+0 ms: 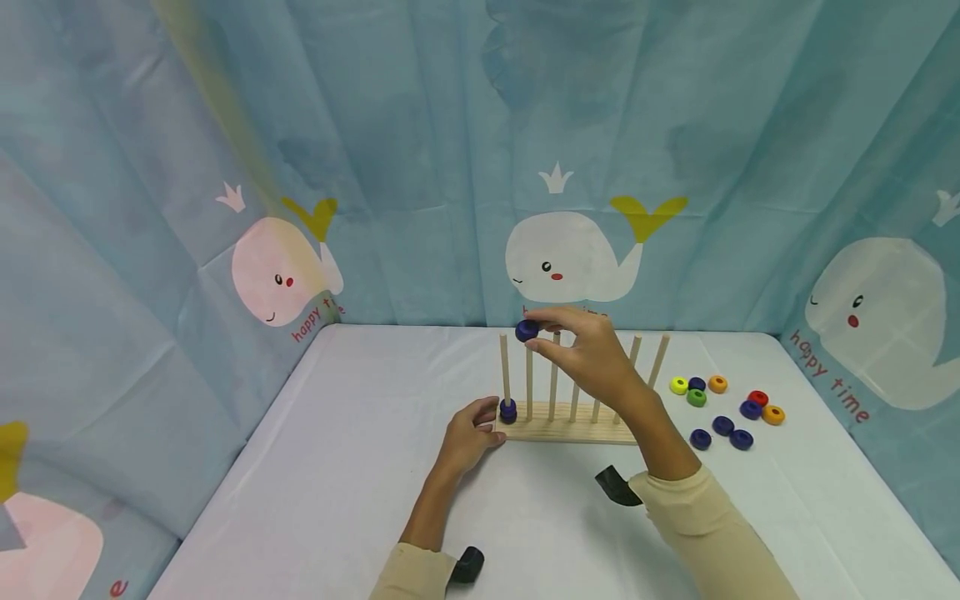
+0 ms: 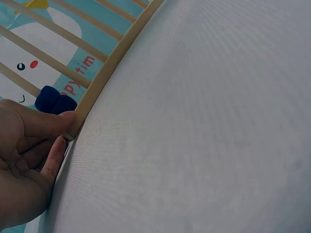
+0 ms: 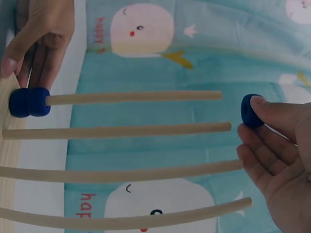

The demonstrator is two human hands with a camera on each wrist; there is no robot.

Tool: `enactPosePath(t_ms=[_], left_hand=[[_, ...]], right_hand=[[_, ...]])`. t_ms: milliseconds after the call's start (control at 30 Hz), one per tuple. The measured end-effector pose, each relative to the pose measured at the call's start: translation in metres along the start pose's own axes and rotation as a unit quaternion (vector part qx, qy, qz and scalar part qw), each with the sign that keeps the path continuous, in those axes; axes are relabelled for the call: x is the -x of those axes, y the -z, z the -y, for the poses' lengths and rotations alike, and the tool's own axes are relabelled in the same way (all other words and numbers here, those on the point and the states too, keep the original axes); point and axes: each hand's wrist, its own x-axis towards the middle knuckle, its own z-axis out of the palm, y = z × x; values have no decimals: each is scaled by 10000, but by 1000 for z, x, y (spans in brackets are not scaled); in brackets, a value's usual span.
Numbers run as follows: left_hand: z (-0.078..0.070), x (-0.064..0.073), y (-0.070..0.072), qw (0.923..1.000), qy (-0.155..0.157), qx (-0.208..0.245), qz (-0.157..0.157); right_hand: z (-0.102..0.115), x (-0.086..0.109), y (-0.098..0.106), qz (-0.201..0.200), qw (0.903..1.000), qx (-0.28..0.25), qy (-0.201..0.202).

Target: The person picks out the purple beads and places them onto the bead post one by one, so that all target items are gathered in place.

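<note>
A wooden peg rack (image 1: 562,430) stands on the table, with several upright pegs along its base. Two dark blue rings (image 1: 508,411) are stacked at the foot of the leftmost peg (image 1: 506,367). My left hand (image 1: 467,437) grips the left end of the base, its thumb and fingertips at the corner in the left wrist view. Between thumb and fingers, my right hand (image 1: 588,354) pinches another blue ring (image 3: 251,110). That ring is just off the tops of the two leftmost pegs, over the second peg (image 1: 529,382) in the head view.
Right of the rack lie loose rings: several blue ones (image 1: 723,426), a yellow ring (image 1: 678,385), a green ring (image 1: 697,397), a red ring (image 1: 758,397) and two orange rings (image 1: 773,415). A whale-print curtain (image 1: 420,167) surrounds the white table (image 1: 360,417) at back and sides.
</note>
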Motion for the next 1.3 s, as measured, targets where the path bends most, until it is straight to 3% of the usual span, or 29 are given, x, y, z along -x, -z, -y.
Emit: enactPosePath(t_ms=[400,1300], left_hand=[[-1,0,0,10000,47,39,-35],[-2,1,1,9999,-57,-79,54]], right_hand=[[1,-9,-15,310,9994,-62,-118],[-2,-19,-25,488,9987,133,-15]])
